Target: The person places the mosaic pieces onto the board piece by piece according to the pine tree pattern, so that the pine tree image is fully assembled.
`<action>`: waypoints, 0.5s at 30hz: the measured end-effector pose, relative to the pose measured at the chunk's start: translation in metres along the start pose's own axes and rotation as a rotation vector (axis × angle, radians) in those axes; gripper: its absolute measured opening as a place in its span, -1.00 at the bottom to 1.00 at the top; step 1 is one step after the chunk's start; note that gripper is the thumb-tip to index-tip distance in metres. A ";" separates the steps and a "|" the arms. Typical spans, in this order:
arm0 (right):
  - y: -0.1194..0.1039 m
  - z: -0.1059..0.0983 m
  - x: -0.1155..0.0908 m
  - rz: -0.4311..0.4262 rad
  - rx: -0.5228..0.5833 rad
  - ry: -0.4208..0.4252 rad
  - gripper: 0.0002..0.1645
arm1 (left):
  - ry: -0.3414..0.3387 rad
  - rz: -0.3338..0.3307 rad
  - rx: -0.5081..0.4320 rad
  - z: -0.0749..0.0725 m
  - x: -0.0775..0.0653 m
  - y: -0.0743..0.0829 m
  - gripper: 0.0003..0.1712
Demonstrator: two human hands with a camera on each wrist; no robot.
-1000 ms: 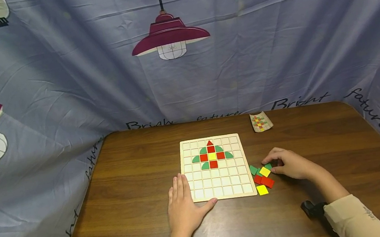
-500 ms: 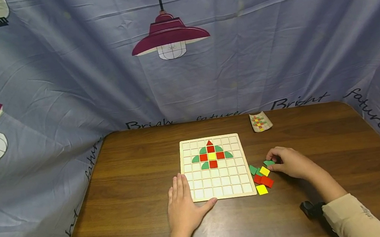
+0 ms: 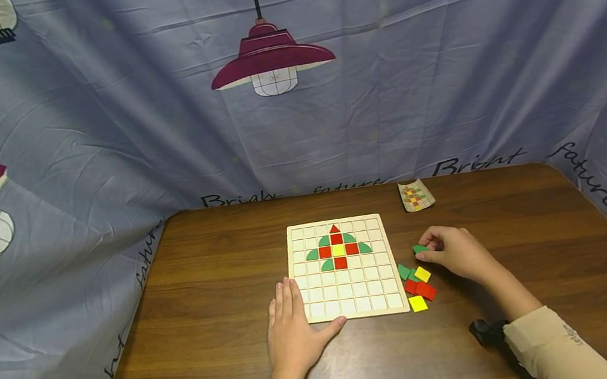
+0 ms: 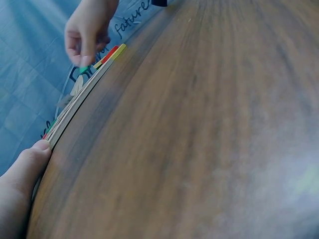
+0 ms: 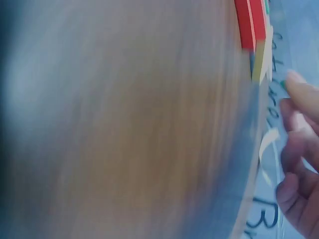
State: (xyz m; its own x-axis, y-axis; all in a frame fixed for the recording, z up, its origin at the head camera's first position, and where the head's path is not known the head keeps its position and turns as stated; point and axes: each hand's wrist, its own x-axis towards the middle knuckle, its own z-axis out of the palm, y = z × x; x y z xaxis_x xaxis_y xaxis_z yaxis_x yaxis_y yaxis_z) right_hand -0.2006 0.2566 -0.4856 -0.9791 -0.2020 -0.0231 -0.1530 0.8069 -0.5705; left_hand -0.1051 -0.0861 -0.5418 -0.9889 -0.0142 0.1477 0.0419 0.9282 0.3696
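Right hand (image 3: 458,252) pinches a green piece (image 3: 419,249), loose tiles (image 3: 420,288) just to its left. Left hand (image 3: 293,332), thumb spread wide, touches the board (image 3: 355,275) ahead

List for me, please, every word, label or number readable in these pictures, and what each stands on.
"Bright": on the backdrop cloth, repeated, partly cut off in places.
"fature": on the same cloth, also repeated.
Right sleeve: dark print, too small to read.
Wooden board: no lettering visible.

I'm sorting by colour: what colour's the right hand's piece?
The piece is green, clearest in the head view.
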 end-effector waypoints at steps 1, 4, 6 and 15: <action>-0.005 0.002 0.002 0.004 0.022 0.006 -0.74 | -0.001 -0.001 -0.001 0.000 0.000 0.000 0.49; -0.025 0.012 0.009 0.004 0.083 0.003 -0.73 | -0.007 -0.005 0.002 0.000 0.000 0.000 0.49; -0.038 0.021 0.013 -0.008 0.107 -0.014 -0.74 | -0.011 -0.006 0.004 0.000 0.000 0.000 0.49; -0.084 0.055 0.027 -0.074 0.061 -0.054 -0.74 | -0.024 -0.010 0.020 0.000 0.000 0.001 0.49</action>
State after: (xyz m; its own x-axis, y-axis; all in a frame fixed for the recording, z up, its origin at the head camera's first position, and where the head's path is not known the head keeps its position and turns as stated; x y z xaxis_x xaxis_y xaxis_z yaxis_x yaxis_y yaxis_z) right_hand -0.2068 0.1526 -0.4838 -0.9567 -0.2901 -0.0223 -0.2141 0.7538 -0.6213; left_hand -0.1052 -0.0853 -0.5413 -0.9924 -0.0146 0.1219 0.0296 0.9352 0.3529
